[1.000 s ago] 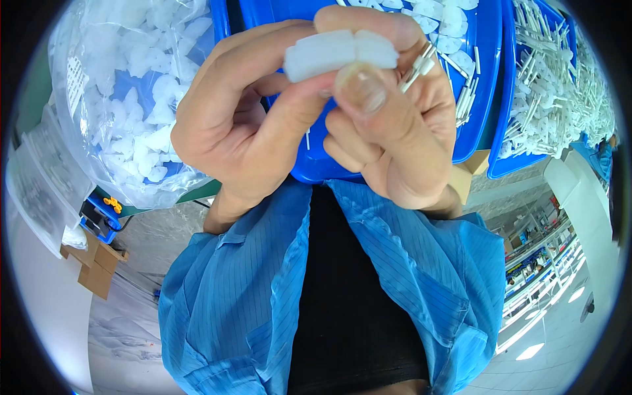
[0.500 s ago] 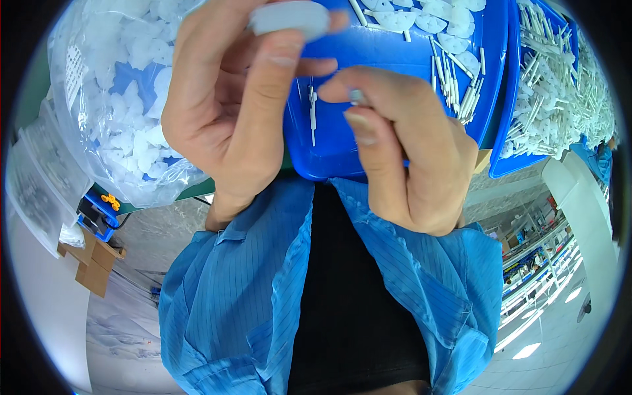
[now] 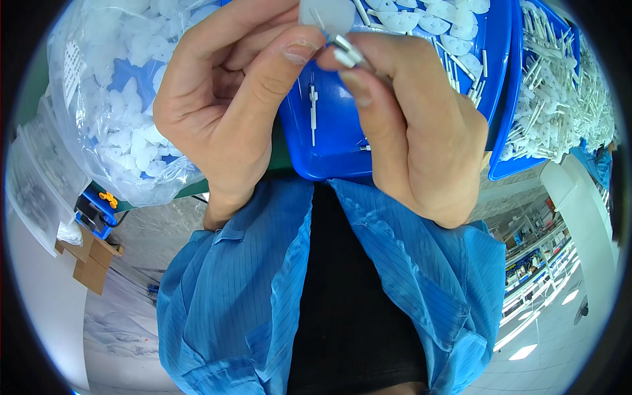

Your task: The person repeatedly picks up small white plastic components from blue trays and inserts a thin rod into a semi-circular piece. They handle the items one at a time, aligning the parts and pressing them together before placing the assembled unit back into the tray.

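My left hand [image 3: 227, 112] pinches a translucent white plastic piece [image 3: 334, 13] between thumb and fingers near the top edge. In my right hand [image 3: 431, 125], thumb and forefinger close on a small white stick with a shiny metal part [image 3: 347, 54]. The stick's upper end comes right up to the plastic piece at my left fingertips; whether it is inside the piece I cannot tell. Beneath both hands is a blue tray [image 3: 322, 164]. One thin white rod with a wider collar [image 3: 313, 115] lies in it, left of my right hand.
A clear plastic bag [image 3: 99, 174] full of white plastic pieces sits on the left. Rounded white pieces [image 3: 399, 22] and loose rods lie at the tray's far side. Further right, a second blue bin [image 3: 501, 155] holds a heap of assembled white parts [image 3: 526, 122].
My two hands have come together. The stick in my right hand has risen to the plastic piece, which my left hand has turned and moved rightward.
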Action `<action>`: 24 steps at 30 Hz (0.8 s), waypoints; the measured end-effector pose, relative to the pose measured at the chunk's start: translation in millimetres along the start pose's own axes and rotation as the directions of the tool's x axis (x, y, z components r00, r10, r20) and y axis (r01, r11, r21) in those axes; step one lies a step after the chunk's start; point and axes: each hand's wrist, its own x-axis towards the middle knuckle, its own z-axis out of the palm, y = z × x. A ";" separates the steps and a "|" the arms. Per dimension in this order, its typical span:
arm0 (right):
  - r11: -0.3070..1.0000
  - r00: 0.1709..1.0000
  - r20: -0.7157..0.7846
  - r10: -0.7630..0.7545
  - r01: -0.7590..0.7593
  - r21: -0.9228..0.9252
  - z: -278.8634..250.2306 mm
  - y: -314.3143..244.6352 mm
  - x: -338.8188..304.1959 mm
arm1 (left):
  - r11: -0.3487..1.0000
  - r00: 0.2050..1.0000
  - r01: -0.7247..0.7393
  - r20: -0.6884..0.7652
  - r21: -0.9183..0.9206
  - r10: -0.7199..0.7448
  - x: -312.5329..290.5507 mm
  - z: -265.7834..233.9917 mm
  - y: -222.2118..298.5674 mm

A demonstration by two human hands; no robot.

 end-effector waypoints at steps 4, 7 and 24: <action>0.996 0.997 -0.064 0.052 -0.057 -0.072 5.0 -2.3 -2.7 | 0.998 0.998 0.062 0.012 -0.021 -0.062 -1.5 -7.9 0.5; 0.991 0.993 -0.025 0.112 -0.113 -0.067 4.8 -3.5 -3.5 | 0.986 0.992 0.116 0.055 -0.118 -0.110 -0.4 -3.3 5.2; 0.997 0.996 0.061 -0.072 0.073 -0.022 -19.4 0.6 7.4 | 0.978 0.996 0.013 0.088 -0.210 0.005 1.4 -3.1 -4.8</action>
